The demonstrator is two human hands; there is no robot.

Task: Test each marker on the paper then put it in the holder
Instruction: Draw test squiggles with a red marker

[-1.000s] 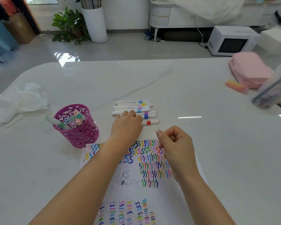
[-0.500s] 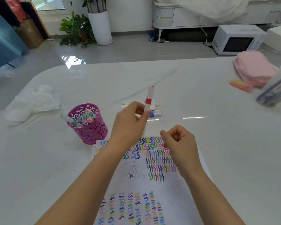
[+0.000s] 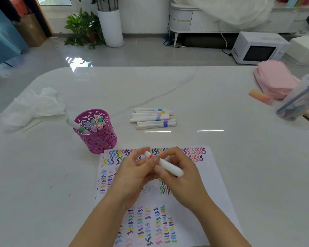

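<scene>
Over the white paper (image 3: 210,177), which is covered in coloured squiggles, both hands hold one white marker with a red band (image 3: 168,165). My right hand (image 3: 182,177) grips the marker's barrel. My left hand (image 3: 134,172) pinches its capped, red-banded end. The purple perforated holder (image 3: 96,138) stands left of the paper's top edge with several markers upright inside and a green one leaning out over its left rim. Several white markers (image 3: 153,118) lie in a row on the table beyond the paper.
A crumpled white tissue (image 3: 32,106) lies at the table's left. At the right are a pink pouch (image 3: 275,79), an orange-pink eraser (image 3: 259,97) and a clear tub of pens (image 3: 300,100). Beyond the table stand a microwave (image 3: 257,49) and a potted plant (image 3: 84,27).
My left hand lifted the red-banded marker from the row and brought it back over the paper. My right hand has taken hold of its barrel.
</scene>
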